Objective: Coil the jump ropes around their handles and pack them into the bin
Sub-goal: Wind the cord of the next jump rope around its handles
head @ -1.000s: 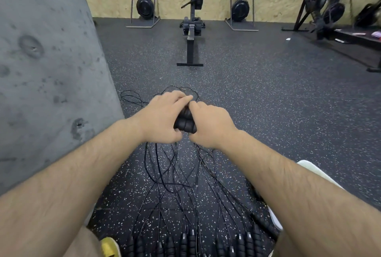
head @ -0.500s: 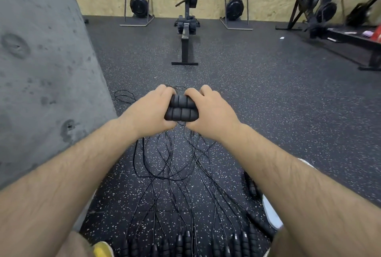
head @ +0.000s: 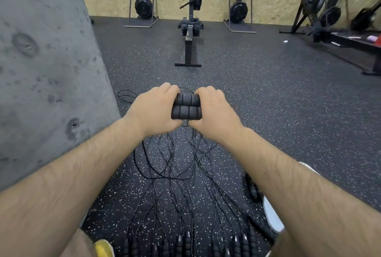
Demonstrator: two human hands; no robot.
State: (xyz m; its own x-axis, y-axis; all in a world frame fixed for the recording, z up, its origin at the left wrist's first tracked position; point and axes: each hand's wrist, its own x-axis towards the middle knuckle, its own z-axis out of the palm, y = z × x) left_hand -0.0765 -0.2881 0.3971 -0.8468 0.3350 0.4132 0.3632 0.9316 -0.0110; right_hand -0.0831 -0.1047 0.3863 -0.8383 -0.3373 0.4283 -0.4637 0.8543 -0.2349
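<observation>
Two black foam jump rope handles (head: 186, 107) lie side by side, held level in front of me. My left hand (head: 153, 110) grips their left ends and my right hand (head: 214, 112) grips their right ends. A thin black cord hangs from under the handles to the floor. Several more black cords (head: 175, 166) lie tangled on the speckled rubber floor below, running back to a row of black handles (head: 185, 244) at the bottom edge. No bin is in view.
A grey concrete pillar (head: 45, 67) stands close on the left. A rowing machine (head: 190, 29) sits straight ahead, with more machines along the far wooden wall. My white shoe (head: 272, 215) is at the lower right, with another black handle (head: 252, 188) beside it.
Both hands have lifted the paired handles and turned them level, so their ribbed sides now face me. The cord loops on the floor have been pulled in closer.
</observation>
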